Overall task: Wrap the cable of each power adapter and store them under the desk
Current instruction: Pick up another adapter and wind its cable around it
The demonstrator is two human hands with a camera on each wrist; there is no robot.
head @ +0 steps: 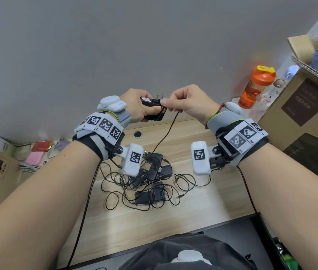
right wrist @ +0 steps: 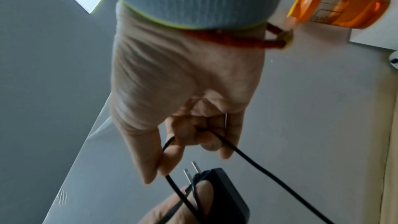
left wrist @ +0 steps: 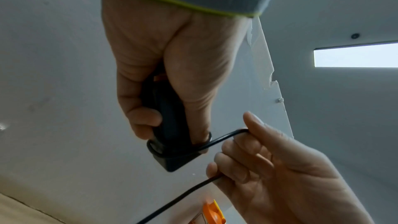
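My left hand (head: 136, 107) grips a black power adapter (head: 151, 102) raised above the desk, its two plug prongs pointing up. In the left wrist view the adapter (left wrist: 170, 125) sits between thumb and fingers, with cable turns looped round its lower end. My right hand (head: 185, 103) pinches the adapter's thin black cable (head: 168, 131) right beside the adapter; the rest of the cable hangs down to the desk. In the right wrist view the cable (right wrist: 258, 168) runs through the curled fingers of the right hand (right wrist: 183, 142), above the adapter (right wrist: 224, 193).
A tangle of several black adapters and cables (head: 150, 184) lies on the wooden desk (head: 203, 203). An orange shaker bottle (head: 255, 86) and a cardboard box (head: 306, 102) stand at the right. Small boxes and pink items (head: 35, 154) sit at the left.
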